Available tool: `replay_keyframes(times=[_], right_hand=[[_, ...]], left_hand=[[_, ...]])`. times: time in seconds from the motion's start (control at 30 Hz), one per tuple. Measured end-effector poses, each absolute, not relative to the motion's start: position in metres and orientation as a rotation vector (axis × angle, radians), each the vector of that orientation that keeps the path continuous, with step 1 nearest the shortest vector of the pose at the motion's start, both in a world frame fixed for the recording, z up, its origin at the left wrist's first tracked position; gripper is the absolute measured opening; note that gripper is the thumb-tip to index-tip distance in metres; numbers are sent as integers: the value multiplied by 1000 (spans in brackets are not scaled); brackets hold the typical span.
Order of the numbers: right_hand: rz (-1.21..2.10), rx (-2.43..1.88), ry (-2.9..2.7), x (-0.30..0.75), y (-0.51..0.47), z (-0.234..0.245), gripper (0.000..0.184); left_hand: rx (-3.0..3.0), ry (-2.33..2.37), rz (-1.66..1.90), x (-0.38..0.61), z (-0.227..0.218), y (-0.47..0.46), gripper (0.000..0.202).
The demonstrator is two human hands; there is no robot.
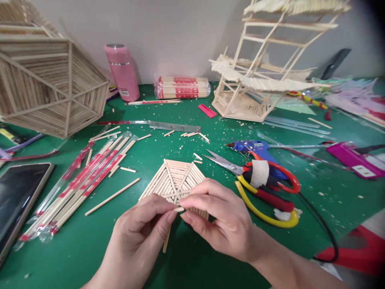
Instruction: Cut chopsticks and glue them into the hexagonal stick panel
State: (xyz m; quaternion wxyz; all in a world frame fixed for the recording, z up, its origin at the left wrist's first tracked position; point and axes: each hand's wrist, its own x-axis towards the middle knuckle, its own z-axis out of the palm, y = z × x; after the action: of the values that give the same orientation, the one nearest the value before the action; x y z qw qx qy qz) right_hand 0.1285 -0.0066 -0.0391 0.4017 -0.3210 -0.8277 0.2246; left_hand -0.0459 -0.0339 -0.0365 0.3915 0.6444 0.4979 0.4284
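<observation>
My left hand (144, 233) is closed in a pinch on a short piece of wooden stick (179, 209), whose pale end pokes out past the thumb. Close against that end are the bent fingertips of my right hand (224, 218); a small dark spot shows between them, and I cannot make out what it is. Under both hands lies a flat panel of thin sticks (162, 178), laid in rings between spokes like a web. My hands hide its near part, and one stick (166, 241) sticks out below it toward me.
Scissors (224, 161), a blue glue gun (252, 147) and yellow-handled pliers (264, 218) lie at right. Wrapped chopsticks (87, 180) and a phone (22, 200) are at left. Behind stand a stick roof (54, 84), a pink flask (122, 74), a chopstick pack (184, 87) and a stick tower (258, 80).
</observation>
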Motion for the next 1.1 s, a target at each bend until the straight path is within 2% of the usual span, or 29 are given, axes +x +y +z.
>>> replay_keyframes(times=[0.3,0.47,0.6,1.1], right_hand=[[550,-947,-2245,136,-3,-39,10],[607,-1014,-2369,135,-7,-44,14],[607,-1065,-2388,132,-9,-47,13],[607,-1120,-2366,128,-10,-50,3]], left_hand=[[2123,1480,1109,-55,-43,-34,16],[2353,1434,914,-59,-55,-33,16],[2389,1451,801,-57,-59,-33,12],[2454,1462,786,-54,-60,-34,12]])
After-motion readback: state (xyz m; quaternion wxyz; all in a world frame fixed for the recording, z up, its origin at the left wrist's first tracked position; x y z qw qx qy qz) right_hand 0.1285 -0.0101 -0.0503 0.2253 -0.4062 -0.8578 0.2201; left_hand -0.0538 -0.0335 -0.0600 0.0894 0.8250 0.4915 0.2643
